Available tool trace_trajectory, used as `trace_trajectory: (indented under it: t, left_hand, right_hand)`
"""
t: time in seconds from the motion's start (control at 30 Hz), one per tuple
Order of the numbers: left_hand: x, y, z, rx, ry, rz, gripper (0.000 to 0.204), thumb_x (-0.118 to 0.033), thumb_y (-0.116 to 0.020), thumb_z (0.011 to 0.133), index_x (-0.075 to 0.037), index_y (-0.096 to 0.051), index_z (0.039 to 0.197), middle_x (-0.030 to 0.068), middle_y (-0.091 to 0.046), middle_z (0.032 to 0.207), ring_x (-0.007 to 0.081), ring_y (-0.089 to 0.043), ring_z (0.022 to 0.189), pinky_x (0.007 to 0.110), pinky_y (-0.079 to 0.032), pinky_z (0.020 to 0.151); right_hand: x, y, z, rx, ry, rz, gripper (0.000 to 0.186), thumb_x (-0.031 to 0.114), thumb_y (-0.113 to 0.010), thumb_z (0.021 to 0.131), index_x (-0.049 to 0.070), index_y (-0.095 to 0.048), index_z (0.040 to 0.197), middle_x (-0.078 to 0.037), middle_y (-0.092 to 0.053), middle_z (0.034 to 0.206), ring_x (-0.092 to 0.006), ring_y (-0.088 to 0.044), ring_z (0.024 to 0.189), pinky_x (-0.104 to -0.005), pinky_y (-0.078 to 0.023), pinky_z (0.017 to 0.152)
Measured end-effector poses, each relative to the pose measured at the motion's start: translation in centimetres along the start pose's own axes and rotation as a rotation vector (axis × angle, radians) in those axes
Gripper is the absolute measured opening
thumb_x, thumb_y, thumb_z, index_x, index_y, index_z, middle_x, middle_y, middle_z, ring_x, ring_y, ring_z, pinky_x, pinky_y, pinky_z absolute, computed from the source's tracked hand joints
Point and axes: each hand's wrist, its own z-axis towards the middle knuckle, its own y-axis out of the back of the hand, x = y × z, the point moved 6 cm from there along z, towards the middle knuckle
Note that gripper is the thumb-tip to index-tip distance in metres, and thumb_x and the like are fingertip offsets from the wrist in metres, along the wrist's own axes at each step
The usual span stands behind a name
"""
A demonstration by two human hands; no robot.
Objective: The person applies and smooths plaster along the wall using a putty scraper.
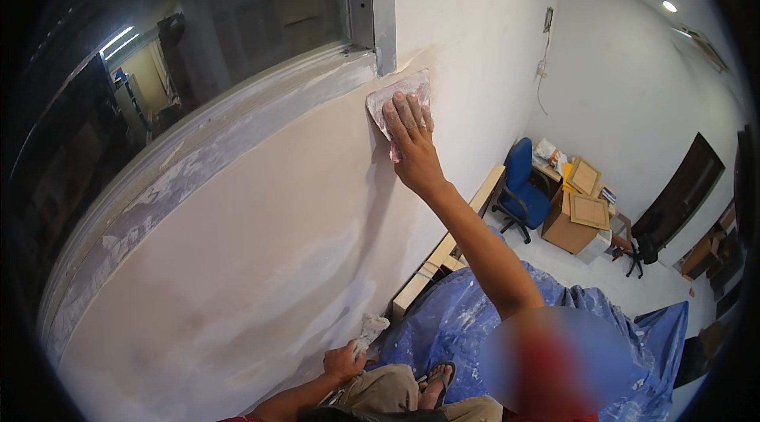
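My right hand reaches up to the wall below the lower right corner of the window frame. Its fingers press on the back of a flat putty spreader, roughly square and smeared with white, which lies against the wall. The thumb bends round the spreader's lower edge. Low down, close to the wall, my left hand is closed round a lumpy, whitish thing caked in putty; its exact kind does not show. Damp-looking beige and paler patches cover the wall under the window.
A dark window with a putty-smeared grey frame fills the upper left. Blue sheeting drapes over things beside my legs, with wooden boards along the wall. Farther right stand a blue office chair, cardboard boxes and a dark door.
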Motion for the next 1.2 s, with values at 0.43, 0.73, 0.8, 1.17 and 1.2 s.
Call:
trace_trajectory:
  t: [0.43,0.73,0.8,1.17,1.2]
  left_hand:
    - [-0.8,1.1,0.1,0.05,0.037,0.036,0.054,-0.048,-0.054,0.089,-0.012,-0.06,0.129,0.0233,-0.073,0.099,0.0433,-0.07,0.092,0.056,-0.051,0.085]
    - [-0.3,0.3,0.2,0.024,0.0,-0.008,0.054,-0.047,-0.055,0.089,-0.012,-0.06,0.129,0.0249,-0.073,0.096,0.0461,-0.07,0.087,0.058,-0.052,0.081]
    - [-0.1,0.3,0.2,-0.001,-0.017,-0.011,0.054,-0.047,-0.055,0.089,-0.011,-0.06,0.129,0.0246,-0.073,0.094,0.0458,-0.07,0.086,0.058,-0.052,0.08]
    - [-0.5,1.0,-0.1,0.003,-0.014,0.002,0.057,-0.048,-0.055,0.088,-0.009,-0.06,0.129,0.0243,-0.073,0.092,0.0452,-0.07,0.085,0.059,-0.052,0.08]
    - [-0.1,0.7,-0.1,0.014,-0.004,0.017,0.057,-0.048,-0.055,0.088,-0.009,-0.06,0.129,0.0246,-0.073,0.094,0.0451,-0.07,0.086,0.059,-0.052,0.081]
  right_hand:
    - [0.1,3.9,-3.1,0.024,-0.108,-0.046,0.085,-0.011,-0.058,0.079,0.014,-0.035,0.157,-0.013,-0.032,0.163,-0.0375,-0.025,0.152,-0.0586,-0.017,0.121]
    - [-0.2,1.0,0.8,-0.093,-0.108,0.01,0.083,-0.008,-0.057,0.082,0.014,-0.032,0.158,-0.012,-0.031,0.164,-0.0373,-0.025,0.152,-0.0593,-0.019,0.121]
    - [0.8,0.0,-0.8,-0.033,-0.074,-0.05,0.083,-0.006,-0.059,0.082,0.015,-0.032,0.159,-0.011,-0.031,0.164,-0.037,-0.025,0.152,-0.0592,-0.019,0.121]
    - [-0.2,3.3,-1.6,-0.057,-0.131,-0.002,0.084,-0.013,-0.056,0.079,0.014,-0.036,0.156,-0.014,-0.036,0.161,-0.0368,-0.029,0.151,-0.0551,-0.018,0.122]
    - [0.2,3.4,0.1,-0.068,-0.13,0.013,0.083,-0.012,-0.057,0.079,0.013,-0.037,0.156,-0.014,-0.036,0.16,-0.0368,-0.029,0.151,-0.0555,-0.018,0.122]
